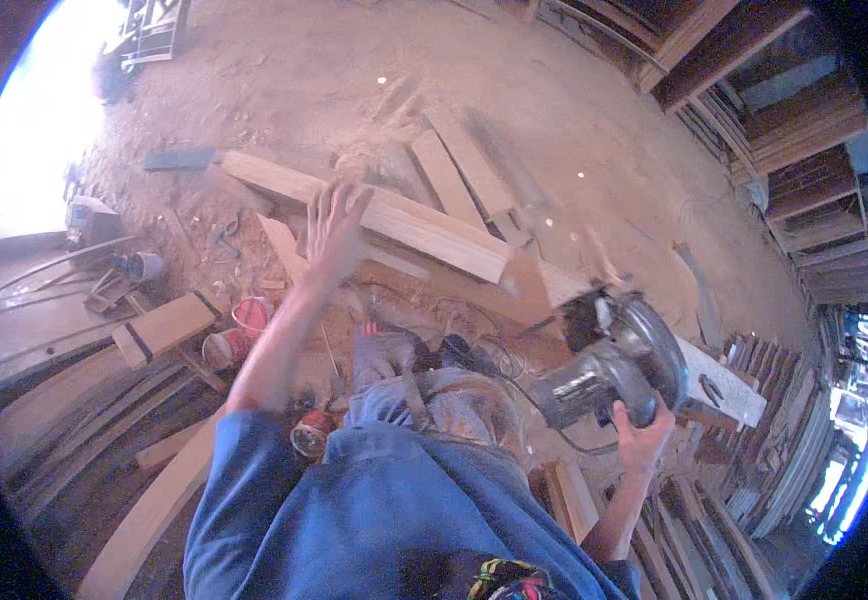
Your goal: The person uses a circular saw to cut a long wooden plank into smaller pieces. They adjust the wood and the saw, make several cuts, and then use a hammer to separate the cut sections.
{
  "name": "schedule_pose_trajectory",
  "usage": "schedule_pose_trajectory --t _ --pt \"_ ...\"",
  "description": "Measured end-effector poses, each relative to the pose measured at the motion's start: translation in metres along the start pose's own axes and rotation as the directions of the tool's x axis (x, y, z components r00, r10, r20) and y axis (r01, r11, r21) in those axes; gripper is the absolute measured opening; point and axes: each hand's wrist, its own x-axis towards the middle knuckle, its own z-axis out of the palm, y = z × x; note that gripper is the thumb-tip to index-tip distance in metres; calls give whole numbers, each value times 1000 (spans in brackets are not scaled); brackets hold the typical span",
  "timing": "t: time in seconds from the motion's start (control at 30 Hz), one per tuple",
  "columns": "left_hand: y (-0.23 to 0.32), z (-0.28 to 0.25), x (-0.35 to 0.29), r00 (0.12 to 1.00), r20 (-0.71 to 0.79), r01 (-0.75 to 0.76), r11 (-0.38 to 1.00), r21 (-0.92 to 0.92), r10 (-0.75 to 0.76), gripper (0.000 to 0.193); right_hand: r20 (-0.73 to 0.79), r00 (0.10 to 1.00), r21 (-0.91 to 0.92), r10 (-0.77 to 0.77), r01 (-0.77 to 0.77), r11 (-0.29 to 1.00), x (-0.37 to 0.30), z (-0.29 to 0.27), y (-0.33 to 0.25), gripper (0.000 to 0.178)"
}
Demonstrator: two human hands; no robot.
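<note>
My right hand [644, 435] is wrapped around the rear handle of a dark circular saw [589, 385], held at the right. The saw sits at the right end of a long pale wooden beam [434, 235]; its contact with the wood is hidden. Over the left part of that beam is my left hand [332, 230], its fingers stretched out and slightly blurred. I cannot tell whether it touches the wood. A dark cord [579, 445] trails below the saw toward my legs.
Pliers [711, 388] lie on a pale block beyond the saw. Short planks [449, 180] lie past the beam. Red buckets [229, 345] and a small tin [311, 435] stand at my left. Stacked boards [784, 420] line the right, wooden racks [814, 130] the far right.
</note>
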Motion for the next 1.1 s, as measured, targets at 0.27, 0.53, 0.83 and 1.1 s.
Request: schedule_pose_trajectory --t 0.27,0.53,0.83,1.1 --pt "221 40 -61 667 709 741 113 -662 -228 78 236 756 53 -610 617 785 68 11 -15 49" --pt "231 49 -67 643 663 752 154 -641 -384 69 409 625 276 -665 610 743 98 25 -35 35" --pt "229 -12 -48 546 720 831 170 -529 -428 67 561 538 306 -629 571 762 115 20 -48 31" --pt "220 -6 -45 533 753 844 171 -509 -387 63 557 550 265 -622 592 761 119 20 -54 29"
